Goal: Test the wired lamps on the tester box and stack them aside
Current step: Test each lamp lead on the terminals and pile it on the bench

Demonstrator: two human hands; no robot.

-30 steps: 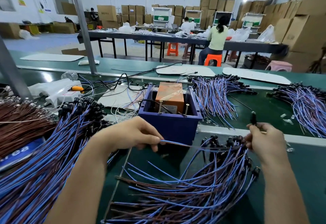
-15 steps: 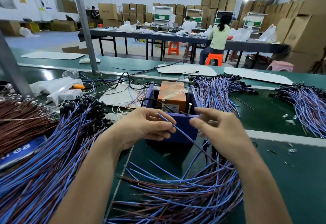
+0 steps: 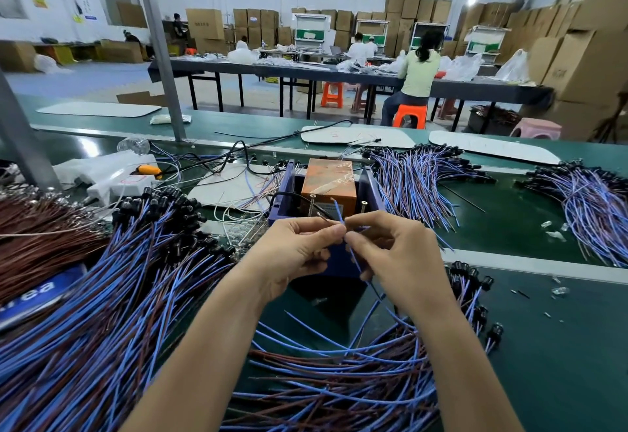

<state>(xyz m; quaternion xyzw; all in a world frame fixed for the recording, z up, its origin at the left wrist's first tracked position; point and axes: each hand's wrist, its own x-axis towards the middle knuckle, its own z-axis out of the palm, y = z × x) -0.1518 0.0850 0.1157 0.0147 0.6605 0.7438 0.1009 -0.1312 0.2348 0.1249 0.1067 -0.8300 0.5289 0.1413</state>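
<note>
The left hand and right hand pinch one lamp's leads just before the tester box, so this test looks pending, while heaps of wired lamps crowd the counter, tested or not I cannot tell.

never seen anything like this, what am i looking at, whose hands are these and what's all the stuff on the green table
No machine here: this is one picture from a camera worn on a person's head, looking forward and down at their own bare hands. The left hand and the right hand both pinch one thin blue wire between fingertips, just in front of the tester box, an orange block inside a dark blue bin. On the green bench lie heaps of blue and brown wires ending in small black lamp holders: a left heap, a near heap and a far heap beyond the box. A seated person works in the background.
</note>
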